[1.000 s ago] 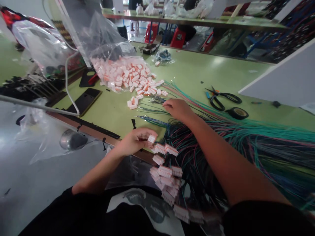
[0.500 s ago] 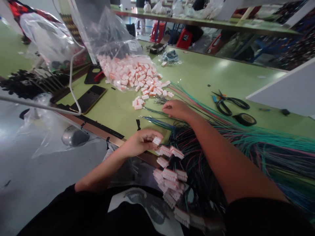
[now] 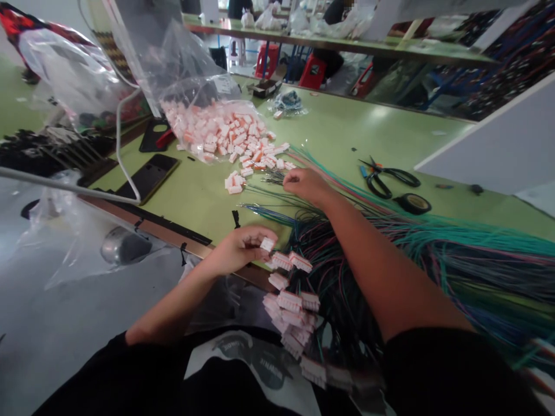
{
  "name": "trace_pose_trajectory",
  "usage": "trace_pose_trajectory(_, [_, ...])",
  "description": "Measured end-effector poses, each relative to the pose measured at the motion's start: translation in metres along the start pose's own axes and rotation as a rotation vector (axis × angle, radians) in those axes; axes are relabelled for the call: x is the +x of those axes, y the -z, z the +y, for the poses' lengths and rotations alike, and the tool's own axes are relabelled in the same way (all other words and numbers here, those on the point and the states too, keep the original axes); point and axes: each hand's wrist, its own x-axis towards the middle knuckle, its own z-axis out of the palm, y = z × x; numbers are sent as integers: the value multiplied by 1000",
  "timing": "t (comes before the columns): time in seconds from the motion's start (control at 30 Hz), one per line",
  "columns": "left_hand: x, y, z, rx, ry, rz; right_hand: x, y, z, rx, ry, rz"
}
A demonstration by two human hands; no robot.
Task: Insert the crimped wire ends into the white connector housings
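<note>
My left hand [image 3: 243,248] is closed on a white connector housing [image 3: 267,244] near the table's front edge. Several wired connectors [image 3: 290,300] with orange strips hang in a bunch just below it. Farther up the table, my right hand [image 3: 306,184] has its fingers pinched together at the metal-tipped ends of the dark wires [image 3: 273,176]. Whether a wire is between those fingertips is too small to make out. Blue and green wires [image 3: 269,212] lie between my two hands, and a loose pile of connector housings [image 3: 236,136] spills from a clear plastic bag [image 3: 191,69].
Black-handled scissors [image 3: 388,176] and a roll of black tape [image 3: 413,203] lie right of my right hand. A phone [image 3: 150,176] rests at the left, behind a white metal rod [image 3: 119,138]. Long green wires [image 3: 498,237] stretch across the right side.
The whole view has shifted slightly. My right hand has moved a little back along the table, from the green wires toward the dark wire ends. My left hand keeps its connector housing.
</note>
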Motion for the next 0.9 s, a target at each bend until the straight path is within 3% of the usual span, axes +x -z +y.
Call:
trace_pose_trajectory(0.17, [0,0,-3,-2,-25,24,-6,19,9,189,-95,215])
trace_pose_trajectory(0.27, [-1,-1,-2,-12,-34,30,-11,33,14,239,-119,281])
trace_pose_trajectory(0.47, [0,-4,0,-163,-6,72,-24,52,15,410,-42,427])
trace_pose_trajectory(0.6, [4,-3,-4,-376,1,190,-50,49,-2,488,45,301])
trace_pose_trajectory(0.77, [8,0,-5,-494,26,239,-85,27,-30,321,213,40])
trace_pose_trajectory(0.9, [8,1,-2,-525,71,236,-91,7,-35,247,276,2])
